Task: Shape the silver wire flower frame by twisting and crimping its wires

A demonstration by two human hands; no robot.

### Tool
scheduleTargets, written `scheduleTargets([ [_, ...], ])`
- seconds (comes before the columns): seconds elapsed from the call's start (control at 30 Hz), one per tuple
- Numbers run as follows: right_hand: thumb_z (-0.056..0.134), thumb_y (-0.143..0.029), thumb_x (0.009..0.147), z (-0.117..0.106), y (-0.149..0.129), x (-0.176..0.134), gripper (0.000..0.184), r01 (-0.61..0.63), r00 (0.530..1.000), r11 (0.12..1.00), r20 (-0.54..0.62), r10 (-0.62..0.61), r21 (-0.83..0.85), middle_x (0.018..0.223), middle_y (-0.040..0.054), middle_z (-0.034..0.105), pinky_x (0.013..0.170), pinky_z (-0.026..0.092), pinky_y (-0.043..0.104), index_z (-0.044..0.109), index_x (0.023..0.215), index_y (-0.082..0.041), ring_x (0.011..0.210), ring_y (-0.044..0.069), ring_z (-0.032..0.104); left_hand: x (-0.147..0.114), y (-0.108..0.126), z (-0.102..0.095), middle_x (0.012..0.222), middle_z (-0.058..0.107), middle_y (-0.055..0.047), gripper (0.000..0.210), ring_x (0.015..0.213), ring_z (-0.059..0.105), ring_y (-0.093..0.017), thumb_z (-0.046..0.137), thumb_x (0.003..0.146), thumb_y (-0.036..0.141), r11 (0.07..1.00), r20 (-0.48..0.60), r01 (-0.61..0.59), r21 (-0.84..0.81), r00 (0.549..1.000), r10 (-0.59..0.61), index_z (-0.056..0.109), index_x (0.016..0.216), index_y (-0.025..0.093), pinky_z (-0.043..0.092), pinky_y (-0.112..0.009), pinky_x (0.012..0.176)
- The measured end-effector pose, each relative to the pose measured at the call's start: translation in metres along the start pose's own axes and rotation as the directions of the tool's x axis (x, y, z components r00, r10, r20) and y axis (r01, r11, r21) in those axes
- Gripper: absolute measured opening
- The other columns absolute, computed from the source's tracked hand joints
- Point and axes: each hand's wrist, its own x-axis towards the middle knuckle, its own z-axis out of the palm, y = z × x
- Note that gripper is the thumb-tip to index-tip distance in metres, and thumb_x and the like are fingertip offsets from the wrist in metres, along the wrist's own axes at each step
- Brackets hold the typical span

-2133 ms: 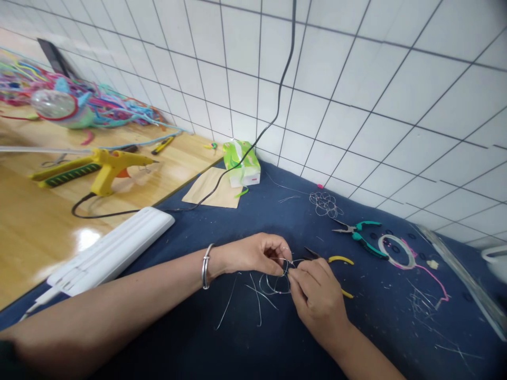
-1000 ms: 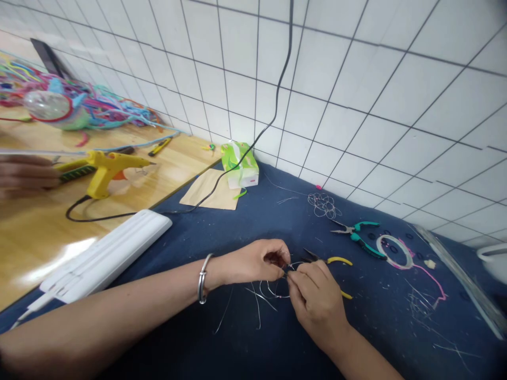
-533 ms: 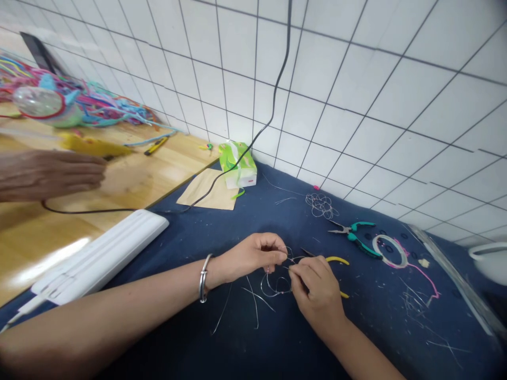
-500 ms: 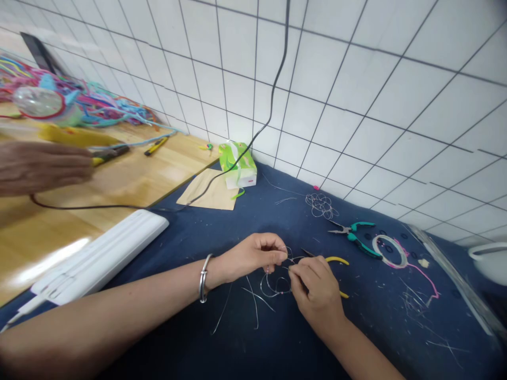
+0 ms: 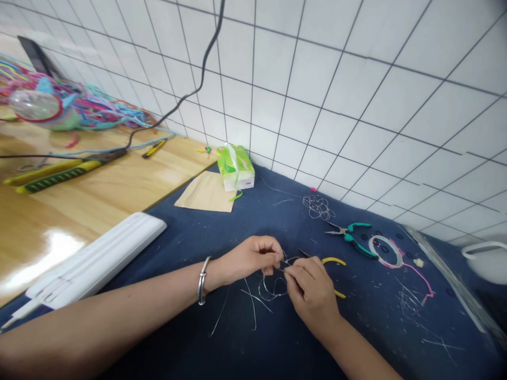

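Observation:
Looped thin wire (image 5: 273, 287) hangs between my two hands over the dark blue cloth. My left hand (image 5: 253, 258), with a silver bangle at the wrist, is closed in a pinch on it. From the other side my right hand (image 5: 311, 287) is also pinched on the wire; its fingertips are close to the left ones. Yellow-handled pliers (image 5: 335, 260) lie just behind my right hand, which partly hides them. Loose cut wires (image 5: 253, 303) lie on the cloth below my left hand.
Teal-handled pliers (image 5: 348, 232), a wire coil (image 5: 386, 251) and a flower-shaped wire piece (image 5: 318, 207) lie behind right. A tissue pack (image 5: 236, 168) and a white power strip (image 5: 99, 256) are to the left. Large yellow-green pliers (image 5: 59, 173) rest on the wooden table. A black cable (image 5: 204, 68) crosses above.
Another person's hand at the far left has gone from view, leaving the large pliers in sight. The black cable has swung left. My hands keep nearly the same pinch.

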Motion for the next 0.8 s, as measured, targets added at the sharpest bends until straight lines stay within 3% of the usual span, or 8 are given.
scheduleTargets([
  [0.23, 0.050, -0.012, 0.080, -0.0005, -0.0003, -0.0001, 0.016, -0.020, 0.997, 0.996, -0.078, 0.027, 0.092, 0.082, 0.0046, 0.055, 0.072, 0.043, 0.032, 0.061, 0.089, -0.019, 0.077, 0.015, 0.050, -0.0005, 0.0013, 0.0006, 0.072, 0.058, 0.000, 0.009, 0.056, 0.052, -0.007, 0.050, 0.078, 0.021, 0.998, -0.013, 0.007, 0.057, 1.000, -0.006, 0.056, 0.079, 0.014, 0.041, -0.020, 0.055],
  [0.43, 0.052, -0.013, 0.079, -0.0026, 0.0009, -0.0018, 0.016, -0.023, 0.993, 1.000, -0.112, 0.024, 0.014, 0.075, 0.0042, 0.055, 0.068, 0.043, 0.032, 0.062, 0.090, -0.019, 0.071, 0.014, 0.050, 0.0003, -0.0021, -0.0005, 0.072, 0.058, 0.000, 0.009, 0.055, 0.052, -0.007, 0.050, 0.078, 0.021, 0.997, 0.005, 0.005, 0.075, 1.000, -0.005, 0.055, 0.080, 0.014, 0.041, -0.020, 0.054],
  [0.8, 0.049, -0.016, 0.081, -0.0012, 0.0019, -0.0003, 0.015, -0.091, 0.991, 0.996, -0.092, 0.092, 0.018, 0.073, 0.0040, 0.054, 0.068, 0.043, 0.031, 0.062, 0.087, -0.018, 0.071, 0.015, 0.051, 0.0005, -0.0018, 0.0002, 0.072, 0.058, 0.000, 0.009, 0.056, 0.052, -0.007, 0.050, 0.078, 0.022, 0.996, 0.010, 0.014, 0.085, 1.000, -0.015, 0.055, 0.080, 0.015, 0.041, -0.020, 0.054],
])
